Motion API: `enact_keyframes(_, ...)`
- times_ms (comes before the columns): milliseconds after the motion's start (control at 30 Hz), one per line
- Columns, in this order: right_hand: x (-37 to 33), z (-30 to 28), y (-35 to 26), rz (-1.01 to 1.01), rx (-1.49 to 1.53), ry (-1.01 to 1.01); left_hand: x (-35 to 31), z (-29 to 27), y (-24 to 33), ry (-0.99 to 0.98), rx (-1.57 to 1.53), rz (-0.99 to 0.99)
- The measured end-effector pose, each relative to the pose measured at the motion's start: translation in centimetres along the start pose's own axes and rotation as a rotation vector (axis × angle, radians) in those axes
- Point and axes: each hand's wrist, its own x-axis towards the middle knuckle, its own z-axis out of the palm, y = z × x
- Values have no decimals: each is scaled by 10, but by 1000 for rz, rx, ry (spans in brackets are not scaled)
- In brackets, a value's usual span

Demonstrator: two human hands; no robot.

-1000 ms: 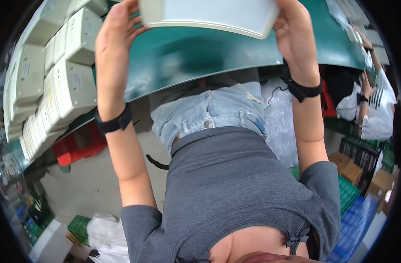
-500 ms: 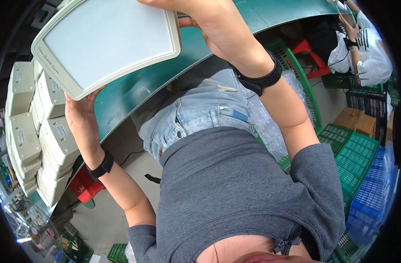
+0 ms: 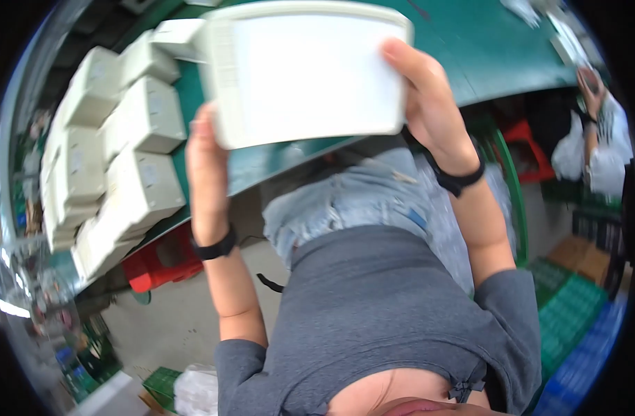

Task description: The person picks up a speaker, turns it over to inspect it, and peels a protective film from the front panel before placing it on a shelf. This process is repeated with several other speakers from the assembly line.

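The left grip (image 3: 208,152) is closed on the left edge of a pale panel (image 3: 314,76), its fingers blurred; by the right grip (image 3: 434,107) the opposite edge is clamped, with the thumb laid over the white face. The panel is held between the two, in front of the torso, its lower edge seen nearly level. Behind it the green counter (image 3: 491,59) is partly covered from view; how high the panel is raised cannot be told. To the left, only a narrow strip of green is left between the panel and the stacked pale casings (image 3: 147,114). To the right, wider room is given by a broad stretch of counter, bounded by its curved front edge.
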Motion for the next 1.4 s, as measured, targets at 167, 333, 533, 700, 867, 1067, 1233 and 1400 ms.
enact_keyframes(167,-10,-18,12,7,-159,90,-7,20,6,-82,55,-41)
enact_keyframes(333,-4,-17,23,81,-167,89,-10,18,0,-16,-37,-108)
enact_keyframes(533,-5,0,34,26,-147,-4,-3,18,1,20,26,26)
enact_keyframes(700,0,13,29,-37,-203,-103,4,19,9,111,50,141)
enact_keyframes(867,6,32,21,-60,-372,-137,12,12,-5,260,93,96)
enact_keyframes(1067,14,33,17,-115,-552,-220,26,10,-21,331,-33,42)
enact_keyframes(1233,24,38,10,-86,-369,-285,41,3,-27,318,-243,-153)
enact_keyframes(1400,39,35,13,116,-183,-250,52,2,-16,312,-352,-418)
